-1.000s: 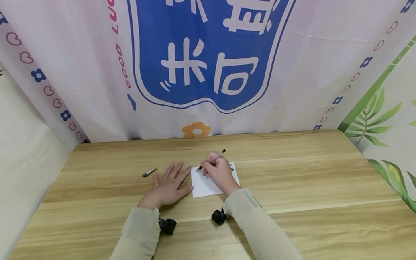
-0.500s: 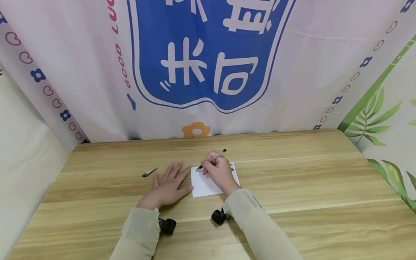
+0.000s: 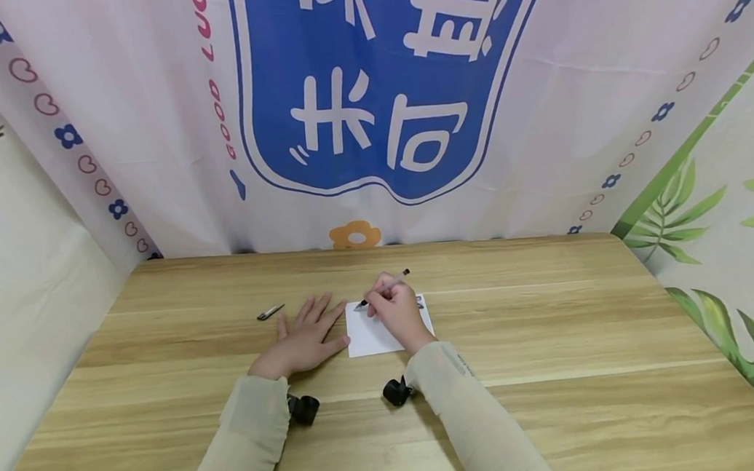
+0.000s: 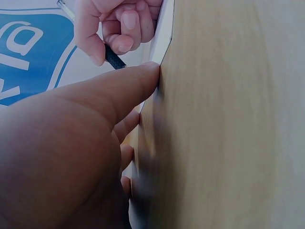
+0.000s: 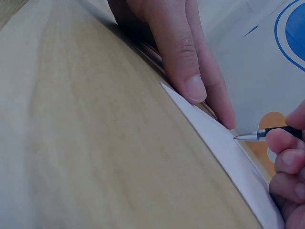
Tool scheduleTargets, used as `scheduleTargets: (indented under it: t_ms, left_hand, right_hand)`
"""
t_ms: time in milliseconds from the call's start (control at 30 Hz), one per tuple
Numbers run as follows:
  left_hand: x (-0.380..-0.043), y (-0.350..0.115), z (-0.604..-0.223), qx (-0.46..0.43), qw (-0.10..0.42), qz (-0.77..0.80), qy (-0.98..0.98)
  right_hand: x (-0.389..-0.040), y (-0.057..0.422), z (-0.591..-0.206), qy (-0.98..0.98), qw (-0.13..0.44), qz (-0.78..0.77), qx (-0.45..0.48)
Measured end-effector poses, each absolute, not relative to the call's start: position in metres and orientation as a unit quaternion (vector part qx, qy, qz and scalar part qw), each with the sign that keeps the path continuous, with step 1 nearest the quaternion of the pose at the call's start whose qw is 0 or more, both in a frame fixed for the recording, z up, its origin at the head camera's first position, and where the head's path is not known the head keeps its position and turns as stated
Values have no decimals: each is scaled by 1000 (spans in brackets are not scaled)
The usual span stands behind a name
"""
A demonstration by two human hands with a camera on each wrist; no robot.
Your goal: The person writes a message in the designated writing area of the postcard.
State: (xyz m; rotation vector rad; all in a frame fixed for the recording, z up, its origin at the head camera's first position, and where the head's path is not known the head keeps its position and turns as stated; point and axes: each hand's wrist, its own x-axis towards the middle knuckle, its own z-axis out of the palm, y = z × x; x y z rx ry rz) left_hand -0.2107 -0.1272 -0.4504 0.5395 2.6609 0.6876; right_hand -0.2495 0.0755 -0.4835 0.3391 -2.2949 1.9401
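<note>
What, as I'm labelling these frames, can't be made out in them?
White paper, right part: head view, behind the right hand.
Black-gripped pen, tip: left wrist view, behind the left hand.
Printed corner mark: head view, too small to read.
Right hand, partly: right wrist view, cut off by the right edge.

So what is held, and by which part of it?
The right grip holds the pen by its dark section, behind the tip; the left grip only touches the paper.

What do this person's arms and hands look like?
The left sleeve and right sleeve are pale beige, the right with small dark markings near its cuff. A black camera shows beside each cuff. The left hand and right hand are bare.
</note>
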Motion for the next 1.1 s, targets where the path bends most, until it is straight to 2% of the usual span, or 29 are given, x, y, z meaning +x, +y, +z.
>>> scheduleTargets:
  t_ms: [1100]
  left_hand:
    - [-214,-129,-452,190,169,234,938]
  right_hand:
    - [-251,76,-482,-761,64,638,104]
